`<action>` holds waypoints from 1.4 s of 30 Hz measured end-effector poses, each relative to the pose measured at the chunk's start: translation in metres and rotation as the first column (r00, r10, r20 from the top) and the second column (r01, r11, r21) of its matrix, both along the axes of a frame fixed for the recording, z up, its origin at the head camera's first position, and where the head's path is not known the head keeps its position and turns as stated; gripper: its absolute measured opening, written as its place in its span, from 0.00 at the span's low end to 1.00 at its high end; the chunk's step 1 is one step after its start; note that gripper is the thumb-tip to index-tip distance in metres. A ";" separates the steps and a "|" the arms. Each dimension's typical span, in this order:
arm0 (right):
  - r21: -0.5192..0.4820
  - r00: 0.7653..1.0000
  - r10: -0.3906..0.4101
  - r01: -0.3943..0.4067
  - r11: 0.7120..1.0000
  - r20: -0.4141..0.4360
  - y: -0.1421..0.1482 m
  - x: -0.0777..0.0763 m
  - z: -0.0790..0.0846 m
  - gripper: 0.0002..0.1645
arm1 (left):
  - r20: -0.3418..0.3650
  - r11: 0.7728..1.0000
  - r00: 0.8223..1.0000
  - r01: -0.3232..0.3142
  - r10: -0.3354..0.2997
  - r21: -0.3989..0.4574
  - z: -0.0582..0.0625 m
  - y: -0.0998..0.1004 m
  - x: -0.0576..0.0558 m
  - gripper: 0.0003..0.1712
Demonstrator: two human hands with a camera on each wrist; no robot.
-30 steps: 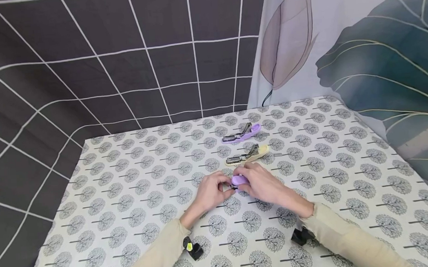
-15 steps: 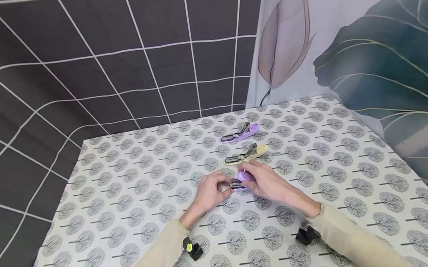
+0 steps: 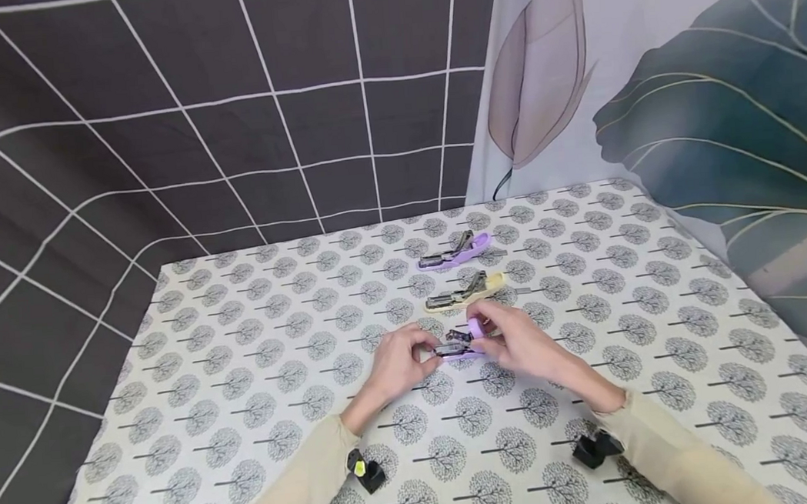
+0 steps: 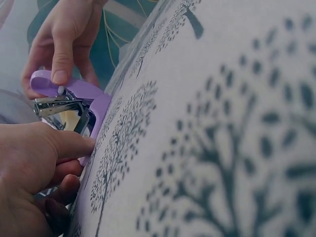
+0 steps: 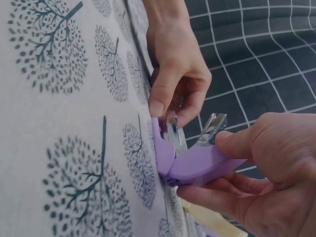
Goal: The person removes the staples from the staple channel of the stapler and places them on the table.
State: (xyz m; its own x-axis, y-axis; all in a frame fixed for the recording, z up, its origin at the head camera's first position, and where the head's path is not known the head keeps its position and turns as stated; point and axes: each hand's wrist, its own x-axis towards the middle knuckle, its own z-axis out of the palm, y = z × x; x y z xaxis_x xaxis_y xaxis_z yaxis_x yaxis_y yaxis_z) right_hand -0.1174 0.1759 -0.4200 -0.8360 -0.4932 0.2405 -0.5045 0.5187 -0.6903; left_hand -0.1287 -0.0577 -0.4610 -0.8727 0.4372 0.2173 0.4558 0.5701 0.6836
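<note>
A purple stapler (image 3: 453, 349) lies on the tree-print cloth between both hands, its purple cover (image 5: 197, 165) lifted and tipped back. Metal parts (image 4: 59, 106) of the mechanism are exposed. My left hand (image 3: 398, 360) pinches the front end of the base with thumb and fingers, low against the cloth. On the other end, my right hand (image 3: 520, 339) holds the raised cover, its thumb (image 5: 237, 143) on one side and fingers on the other. The left fingers partly hide the front of the base in the left wrist view.
Just beyond the hands lies a yellow stapler (image 3: 465, 295) with its cover tipped back. Farther off is another purple stapler (image 3: 454, 256) in the same state. A dark gridded curtain (image 3: 229, 124) hangs behind the table, with a leaf-print curtain (image 3: 721, 109) at the right.
My right hand has moved rightward, swinging the stapler's cover back and uncovering more of the metal mechanism. The left hand stays at the front end. The other staplers have not moved.
</note>
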 end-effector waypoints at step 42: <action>-0.295 0.997 -0.024 0.046 0.954 0.077 0.027 0.000 -0.033 0.17 | 0.032 1.000 0.999 0.002 -0.002 -0.005 0.002 0.001 -0.001 0.12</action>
